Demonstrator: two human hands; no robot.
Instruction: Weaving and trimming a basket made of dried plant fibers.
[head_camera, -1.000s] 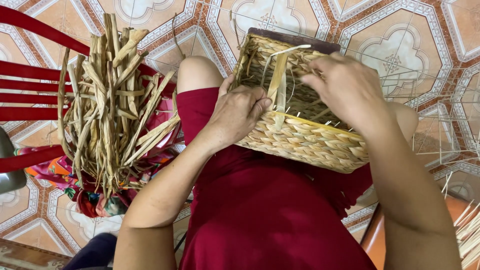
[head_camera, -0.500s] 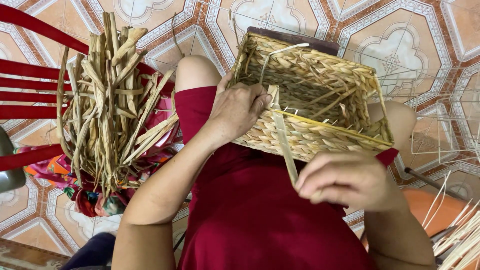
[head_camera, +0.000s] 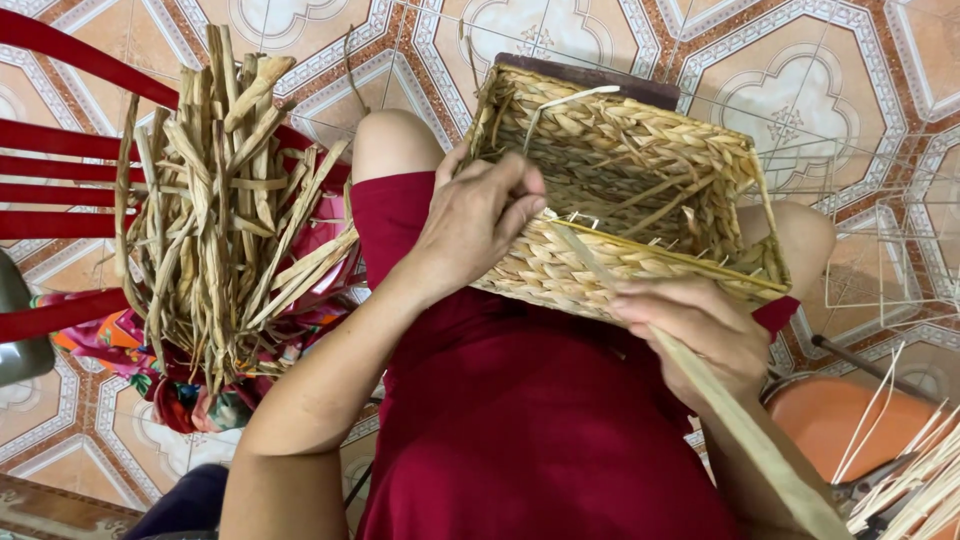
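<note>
A rectangular woven straw basket rests on my lap over a dark red skirt, its open side tipped towards me. My left hand grips the basket's near left corner, thumb over the rim. Close to the basket's near wall, my right hand is closed on a long flat straw strand. The strand runs from the rim by my left fingers down past my right wrist to the lower right edge of the view.
A thick bundle of dried straw strands lies on a red chair at my left, over a flowered cloth. Thin pale reeds and an orange stool sit at lower right. Wire frames lie on the patterned tile floor.
My right hand left the inside of the basket and drew the strand out over the rim towards me. It now sits closer to the near wall, with the strand pulled long.
</note>
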